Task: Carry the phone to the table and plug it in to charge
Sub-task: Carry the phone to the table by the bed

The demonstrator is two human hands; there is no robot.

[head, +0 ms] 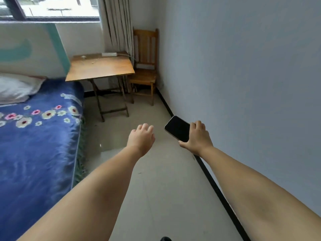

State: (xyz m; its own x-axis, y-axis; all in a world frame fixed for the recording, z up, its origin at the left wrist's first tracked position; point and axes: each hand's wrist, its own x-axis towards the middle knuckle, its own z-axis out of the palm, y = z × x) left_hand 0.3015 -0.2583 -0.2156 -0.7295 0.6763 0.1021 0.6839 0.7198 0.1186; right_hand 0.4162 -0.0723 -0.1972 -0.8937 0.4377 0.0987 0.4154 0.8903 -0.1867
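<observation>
Your right hand (197, 136) grips the phone (177, 128) by its near end, fingers wrapped over the right edge, dark screen facing up and the far end sticking out ahead and to the left of your knuckles. Your left hand (142, 136) carries nothing; its fingers are loosely curled, not closed on anything, and it hangs in the air just left of the phone without touching it.

The table (100, 68) stands well ahead of both hands, beyond the left one, with the power strip (109, 54) lying along its far edge. You are in the carrying stretch, I judge, with the plugging not yet begun. To do it well, keep the phone level and your grip firm on both long edges (only the near part is held, so a knock could tip it out). Walk the open floor (152, 180) between the bed (40, 136) on your left-hand side and the wall (243, 75) on your right-hand side. Free your left hand for the cable; a thin wire seems to lie on the tabletop, though it is too small to be sure.

By count: one phone, one table, one power strip, one chair (145, 66) ahead of your right hand, one bed, one pillow (15, 87).
</observation>
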